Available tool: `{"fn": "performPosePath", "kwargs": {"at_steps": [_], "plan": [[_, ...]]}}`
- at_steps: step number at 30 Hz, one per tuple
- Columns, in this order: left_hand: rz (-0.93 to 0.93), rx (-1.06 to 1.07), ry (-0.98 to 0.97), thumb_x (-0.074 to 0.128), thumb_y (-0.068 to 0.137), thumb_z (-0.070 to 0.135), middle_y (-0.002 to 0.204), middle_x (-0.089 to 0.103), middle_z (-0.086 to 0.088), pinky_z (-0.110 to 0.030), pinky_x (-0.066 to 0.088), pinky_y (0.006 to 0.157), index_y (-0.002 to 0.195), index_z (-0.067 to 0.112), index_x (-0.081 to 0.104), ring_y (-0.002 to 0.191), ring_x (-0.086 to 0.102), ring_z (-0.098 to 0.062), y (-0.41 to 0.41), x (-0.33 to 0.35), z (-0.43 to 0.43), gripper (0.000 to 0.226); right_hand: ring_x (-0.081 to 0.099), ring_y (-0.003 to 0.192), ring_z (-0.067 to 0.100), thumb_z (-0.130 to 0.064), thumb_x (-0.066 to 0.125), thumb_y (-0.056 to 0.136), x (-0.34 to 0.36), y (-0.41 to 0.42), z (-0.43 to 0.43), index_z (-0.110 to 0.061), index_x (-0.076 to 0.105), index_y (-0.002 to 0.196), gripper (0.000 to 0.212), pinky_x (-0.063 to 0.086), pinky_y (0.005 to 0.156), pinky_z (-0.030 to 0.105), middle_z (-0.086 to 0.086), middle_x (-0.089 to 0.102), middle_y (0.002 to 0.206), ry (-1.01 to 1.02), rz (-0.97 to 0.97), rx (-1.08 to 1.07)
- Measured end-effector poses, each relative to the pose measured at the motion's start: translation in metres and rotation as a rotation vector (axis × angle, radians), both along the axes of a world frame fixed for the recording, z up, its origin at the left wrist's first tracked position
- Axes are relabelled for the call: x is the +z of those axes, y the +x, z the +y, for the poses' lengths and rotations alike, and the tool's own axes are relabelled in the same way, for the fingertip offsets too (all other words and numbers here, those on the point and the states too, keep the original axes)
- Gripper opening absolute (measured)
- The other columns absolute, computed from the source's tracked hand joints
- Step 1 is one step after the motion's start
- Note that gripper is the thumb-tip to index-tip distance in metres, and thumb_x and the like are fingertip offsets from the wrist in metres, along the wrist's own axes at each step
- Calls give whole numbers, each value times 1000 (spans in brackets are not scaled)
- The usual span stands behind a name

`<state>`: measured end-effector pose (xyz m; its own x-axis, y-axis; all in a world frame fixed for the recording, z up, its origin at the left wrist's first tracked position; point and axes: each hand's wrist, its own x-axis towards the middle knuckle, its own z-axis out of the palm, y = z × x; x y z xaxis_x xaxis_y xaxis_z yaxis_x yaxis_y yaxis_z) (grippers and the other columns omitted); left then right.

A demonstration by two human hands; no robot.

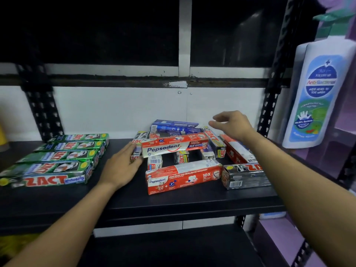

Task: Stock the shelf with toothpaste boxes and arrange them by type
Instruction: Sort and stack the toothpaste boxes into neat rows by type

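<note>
Toothpaste boxes (174, 148): long, glossy, creased cardboard

Dim light is leaving the shelf (192, 197) top dark; edges are bending and blurring; the foil boxes (55, 160) are glinting.

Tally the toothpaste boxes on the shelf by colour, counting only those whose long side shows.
Green Zact boxes: 4
Red Pepsodent boxes: 3
Silver Zact boxes: 3
Blue box: 1
Total: 11
Half-hidden ends are left out.
</note>
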<state>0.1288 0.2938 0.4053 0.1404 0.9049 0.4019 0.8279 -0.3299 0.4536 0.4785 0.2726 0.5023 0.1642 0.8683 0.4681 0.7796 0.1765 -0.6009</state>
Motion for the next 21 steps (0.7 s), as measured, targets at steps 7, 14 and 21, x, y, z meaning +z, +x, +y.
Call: {"fn": "performPosePath", "kwargs": {"at_steps": [7, 14, 21], "plan": [[-159, 0, 48, 58, 97, 37, 146, 50, 12, -34, 41, 99, 139, 33, 51, 131, 49, -21, 2, 7, -9, 42, 58, 118, 24, -55, 70, 81, 6, -37, 63, -18, 56, 135, 67, 45, 83, 29, 8, 61, 133, -204, -135, 56], [-87, 25, 29, 55, 99, 39, 160, 30, 6, -41, 31, 113, 151, 29, 39, 144, 33, -22, 2, 4, -4, 55, 60, 99, 17, -48, 75, 79, -6, -33, 81, -24, 54, 139, 67, 45, 62, 19, 8, 61, 132, -277, -173, 152], [-80, 31, 19, 56, 97, 42, 160, 31, 4, -43, 35, 113, 151, 26, 40, 143, 36, -26, -1, 2, 0, 57, 53, 97, 12, -41, 70, 86, 10, -15, 51, -14, 59, 135, 57, 45, 71, 23, 8, 66, 123, -109, -248, 75]]}}
